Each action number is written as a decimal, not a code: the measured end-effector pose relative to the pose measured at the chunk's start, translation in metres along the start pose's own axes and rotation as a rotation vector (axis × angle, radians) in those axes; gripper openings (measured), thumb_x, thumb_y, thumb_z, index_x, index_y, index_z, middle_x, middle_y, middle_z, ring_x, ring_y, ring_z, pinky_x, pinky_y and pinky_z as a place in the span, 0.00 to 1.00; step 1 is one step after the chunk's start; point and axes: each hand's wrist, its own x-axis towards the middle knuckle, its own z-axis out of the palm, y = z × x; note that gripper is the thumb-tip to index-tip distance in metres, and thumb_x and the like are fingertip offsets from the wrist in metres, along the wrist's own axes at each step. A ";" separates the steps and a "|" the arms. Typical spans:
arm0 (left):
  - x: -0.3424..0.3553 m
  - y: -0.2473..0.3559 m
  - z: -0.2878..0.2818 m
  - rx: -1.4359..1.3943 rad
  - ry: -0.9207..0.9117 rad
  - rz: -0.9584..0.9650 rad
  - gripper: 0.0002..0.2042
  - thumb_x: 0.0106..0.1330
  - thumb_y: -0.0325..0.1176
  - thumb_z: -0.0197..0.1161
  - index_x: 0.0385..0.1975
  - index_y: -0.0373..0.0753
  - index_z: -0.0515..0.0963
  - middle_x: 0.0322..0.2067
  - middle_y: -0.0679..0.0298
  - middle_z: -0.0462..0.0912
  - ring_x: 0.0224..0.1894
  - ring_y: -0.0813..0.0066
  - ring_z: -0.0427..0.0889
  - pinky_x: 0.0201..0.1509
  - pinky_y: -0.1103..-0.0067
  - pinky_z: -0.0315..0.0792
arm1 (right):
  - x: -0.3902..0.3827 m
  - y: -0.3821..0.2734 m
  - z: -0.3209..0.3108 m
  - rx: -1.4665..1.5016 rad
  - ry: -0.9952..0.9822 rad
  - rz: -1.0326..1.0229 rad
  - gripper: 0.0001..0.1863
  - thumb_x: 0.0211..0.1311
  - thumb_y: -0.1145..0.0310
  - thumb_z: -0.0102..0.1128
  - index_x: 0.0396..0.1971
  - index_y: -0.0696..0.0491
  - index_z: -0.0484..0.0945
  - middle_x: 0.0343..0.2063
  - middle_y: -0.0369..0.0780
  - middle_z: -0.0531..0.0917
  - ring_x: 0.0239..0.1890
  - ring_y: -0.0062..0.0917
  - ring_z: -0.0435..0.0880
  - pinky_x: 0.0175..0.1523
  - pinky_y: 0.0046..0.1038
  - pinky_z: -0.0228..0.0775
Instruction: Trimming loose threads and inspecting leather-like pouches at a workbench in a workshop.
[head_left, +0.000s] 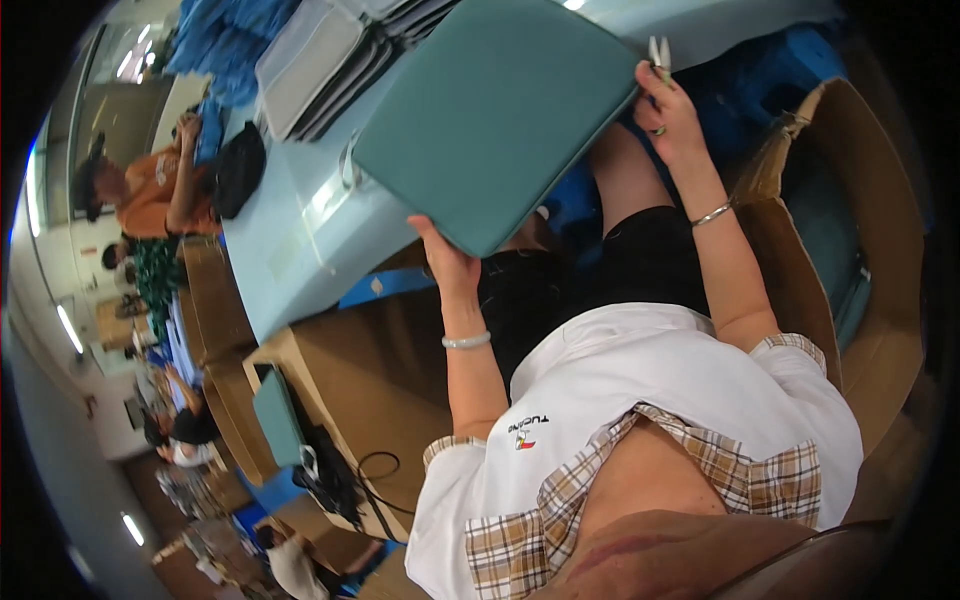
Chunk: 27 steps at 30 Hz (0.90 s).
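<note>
At the left edge a person in an orange top [150, 195] sits at the pale blue table [290, 250]. Near centre, the left hand [447, 262] grips the lower corner of the teal cushion [497, 115], thumb pressed on its face. The cushion fills the upper middle. At upper right, the right hand [672, 112] pinches its edge, fingers also curled around 1 small pair of snips [660, 55]. A cardboard box [850, 250] stands at right.

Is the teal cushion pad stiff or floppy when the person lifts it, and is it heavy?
The teal cushion pad probably is fairly stiff: held only at two edges by the left hand and right hand, it stays flat. It seems light, since fingertips carry it. Its rounded corners suggest soft padding.
</note>
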 end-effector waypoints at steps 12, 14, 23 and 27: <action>-0.005 -0.002 0.001 -0.022 -0.065 -0.007 0.36 0.64 0.62 0.40 0.63 0.38 0.56 0.60 0.63 0.63 0.60 0.69 0.65 0.61 0.73 0.62 | 0.002 0.000 -0.007 0.099 -0.025 0.080 0.05 0.63 0.66 0.56 0.29 0.48 0.71 0.17 0.28 0.68 0.09 0.10 0.56 0.15 0.15 0.45; -0.005 -0.004 -0.004 -0.022 -0.068 -0.021 0.36 0.64 0.62 0.40 0.63 0.38 0.56 0.60 0.63 0.63 0.59 0.69 0.65 0.61 0.73 0.63 | 0.001 0.000 -0.006 0.100 -0.012 0.079 0.05 0.63 0.66 0.55 0.30 0.49 0.71 0.17 0.28 0.68 0.09 0.10 0.56 0.15 0.15 0.45; 0.006 0.006 -0.014 -0.141 -0.038 0.085 0.19 0.72 0.47 0.42 0.50 0.39 0.67 0.46 0.66 0.74 0.44 0.77 0.74 0.46 0.80 0.69 | -0.001 -0.005 -0.010 0.055 -0.005 0.081 0.05 0.62 0.66 0.57 0.28 0.48 0.71 0.16 0.27 0.68 0.09 0.10 0.56 0.15 0.15 0.44; 0.012 0.008 -0.012 -0.128 0.029 0.127 0.16 0.73 0.42 0.41 0.50 0.39 0.67 0.46 0.66 0.74 0.46 0.76 0.74 0.48 0.79 0.69 | -0.003 -0.001 -0.018 0.065 -0.017 0.096 0.05 0.65 0.63 0.53 0.34 0.47 0.71 0.15 0.26 0.67 0.08 0.10 0.56 0.15 0.14 0.43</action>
